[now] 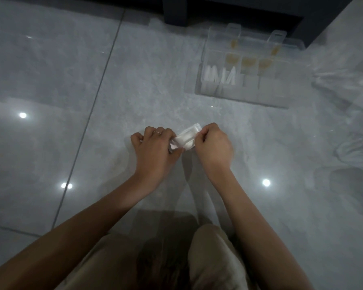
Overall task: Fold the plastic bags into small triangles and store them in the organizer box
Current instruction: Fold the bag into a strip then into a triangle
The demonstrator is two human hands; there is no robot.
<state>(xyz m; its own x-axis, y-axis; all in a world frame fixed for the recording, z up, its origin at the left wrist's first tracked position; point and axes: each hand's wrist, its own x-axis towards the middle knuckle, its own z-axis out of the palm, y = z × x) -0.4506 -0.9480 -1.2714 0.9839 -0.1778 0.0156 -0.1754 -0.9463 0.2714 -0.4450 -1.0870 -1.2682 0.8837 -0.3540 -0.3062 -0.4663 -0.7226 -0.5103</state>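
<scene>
Fingers (204,130) of both hands are curled, pinching opposite ends of a small folded white plastic bag (186,137). The left hand (155,144) grips its left end and the right hand (213,143) its right end, just above the glossy grey tiled floor (71,80), in front of the knees in beige trousers (214,258). The bag is a compact packet; whether the triangle is finished cannot be told. The clear plastic organizer box (249,95) sits far and to the right. Its left compartments hold upright white folded triangles (218,77), and the middle ones hold yellowish folded pieces (247,62). Near-right compartments look empty, though blur leaves this uncertain. A heap of loose translucent plastic bags (344,80) lies right of the box, so the task judges as partly done, with several bags left to fold. Bare floor lies between the hands and the box's near wall, giving an open path far-right. Obstacles: the box rim, the loose heap and the dark furniture base (218,9) just beyond the box.
</scene>
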